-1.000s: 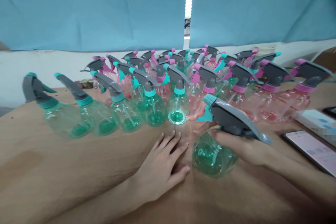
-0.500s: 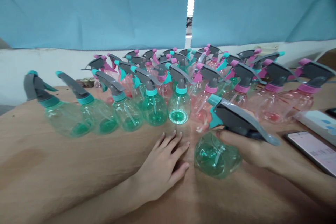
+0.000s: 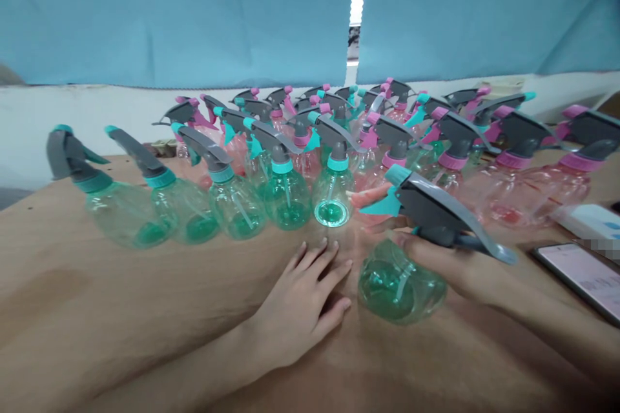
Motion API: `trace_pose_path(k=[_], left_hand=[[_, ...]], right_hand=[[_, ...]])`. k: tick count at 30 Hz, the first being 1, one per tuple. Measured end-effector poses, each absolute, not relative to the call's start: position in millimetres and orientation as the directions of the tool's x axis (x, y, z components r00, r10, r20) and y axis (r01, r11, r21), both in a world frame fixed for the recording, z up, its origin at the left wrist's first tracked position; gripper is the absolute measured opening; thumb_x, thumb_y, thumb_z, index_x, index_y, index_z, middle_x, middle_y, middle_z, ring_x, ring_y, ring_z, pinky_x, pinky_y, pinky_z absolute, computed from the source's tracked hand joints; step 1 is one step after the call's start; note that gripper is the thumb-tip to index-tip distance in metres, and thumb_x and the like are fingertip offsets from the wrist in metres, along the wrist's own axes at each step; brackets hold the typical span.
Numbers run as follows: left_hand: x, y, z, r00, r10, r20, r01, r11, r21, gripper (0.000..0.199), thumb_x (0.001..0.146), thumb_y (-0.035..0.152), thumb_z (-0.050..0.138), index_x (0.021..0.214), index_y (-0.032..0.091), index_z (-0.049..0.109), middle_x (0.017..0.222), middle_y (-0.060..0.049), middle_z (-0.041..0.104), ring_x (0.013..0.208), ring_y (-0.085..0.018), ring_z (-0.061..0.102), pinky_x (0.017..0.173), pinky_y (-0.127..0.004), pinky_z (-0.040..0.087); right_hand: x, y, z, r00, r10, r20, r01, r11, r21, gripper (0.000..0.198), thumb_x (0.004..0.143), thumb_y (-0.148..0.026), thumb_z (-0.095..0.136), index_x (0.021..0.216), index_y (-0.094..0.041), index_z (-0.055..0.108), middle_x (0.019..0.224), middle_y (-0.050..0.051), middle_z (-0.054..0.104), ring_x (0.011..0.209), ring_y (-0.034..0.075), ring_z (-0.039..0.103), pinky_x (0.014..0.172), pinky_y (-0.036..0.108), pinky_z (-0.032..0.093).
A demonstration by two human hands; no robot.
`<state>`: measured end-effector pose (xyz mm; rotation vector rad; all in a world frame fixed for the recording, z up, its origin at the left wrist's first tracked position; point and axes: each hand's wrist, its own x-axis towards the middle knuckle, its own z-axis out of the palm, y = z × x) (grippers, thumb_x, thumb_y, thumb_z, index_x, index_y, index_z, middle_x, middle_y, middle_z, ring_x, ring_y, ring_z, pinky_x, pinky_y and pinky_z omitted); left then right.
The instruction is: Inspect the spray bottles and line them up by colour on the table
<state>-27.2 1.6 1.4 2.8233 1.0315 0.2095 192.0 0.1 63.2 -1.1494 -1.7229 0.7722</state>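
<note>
My left hand lies flat on the wooden table with its fingers stretched out, holding nothing. To the right of it, my right hand grips a green spray bottle around the neck, below its grey head. The held bottle tilts, its turquoise nozzle pointing left and its turquoise trigger standing out from the head. The outstretched index finger shows beyond the trigger, close to a green spray bottle with a bright glint. Part of my right hand is hidden behind the spray head.
Green spray bottles stand in a front row at left and centre, pink spray bottles at right, with several more behind. A phone and a white box lie at the right. A blue curtain hangs behind.
My right index finger has stretched forward and up off the trigger, and the trigger now swings out further left. My left hand has stayed in place. The view has shifted slightly.
</note>
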Motion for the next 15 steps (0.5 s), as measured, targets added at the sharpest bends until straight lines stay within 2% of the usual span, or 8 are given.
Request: trace_pose_path(k=[4, 9, 12, 15], left_hand=[[-26.7, 0.8, 1.7, 0.759, 0.645, 0.088, 0.627, -0.761, 0.169, 0.047, 0.098, 0.039, 0.044, 0.140, 0.018, 0.042, 0.149, -0.010, 0.037, 0.140, -0.026, 0.027, 0.113, -0.049, 0.022], [-26.0, 0.5, 1.3, 0.755, 0.649, 0.089, 0.628, -0.756, 0.184, 0.047, 0.098, 0.038, 0.046, 0.140, 0.020, 0.041, 0.149, -0.009, 0.037, 0.140, -0.026, 0.026, 0.112, -0.049, 0.023], [-26.0, 1.0, 1.8, 0.752, 0.654, 0.082, 0.633, -0.751, 0.188, 0.046, 0.097, 0.038, 0.046, 0.140, 0.020, 0.042, 0.150, -0.009, 0.036, 0.140, -0.026, 0.027, 0.112, -0.049, 0.023], [-26.3, 1.5, 2.9, 0.753, 0.654, 0.077, 0.634, -0.752, 0.179, 0.046, 0.097, 0.039, 0.046, 0.139, 0.020, 0.042, 0.150, -0.009, 0.036, 0.140, -0.026, 0.026, 0.112, -0.049, 0.023]], right_hand=[[189.5, 0.4, 65.8, -0.210, 0.932, 0.295, 0.288, 0.347, -0.893, 0.017, 0.078, -0.021, 0.055, 0.088, -0.028, 0.066, 0.073, 0.000, 0.071, 0.064, 0.019, 0.069, 0.059, 0.031, 0.057], [186.8, 0.0, 71.4, -0.239, 0.929, 0.283, 0.244, 0.340, -0.908, 0.009, 0.080, -0.029, 0.060, 0.086, -0.029, 0.067, 0.073, 0.001, 0.072, 0.074, 0.021, 0.071, 0.064, 0.031, 0.059], [186.6, 0.7, 71.7, -0.237, 0.924, 0.300, 0.275, 0.360, -0.891, 0.022, 0.080, -0.040, 0.061, 0.097, -0.029, 0.068, 0.074, 0.002, 0.072, 0.074, 0.023, 0.071, 0.067, 0.035, 0.059], [187.1, 1.7, 70.1, -0.232, 0.920, 0.316, 0.313, 0.378, -0.871, 0.032, 0.080, -0.044, 0.060, 0.107, -0.029, 0.066, 0.074, 0.003, 0.073, 0.070, 0.022, 0.071, 0.065, 0.034, 0.059]])
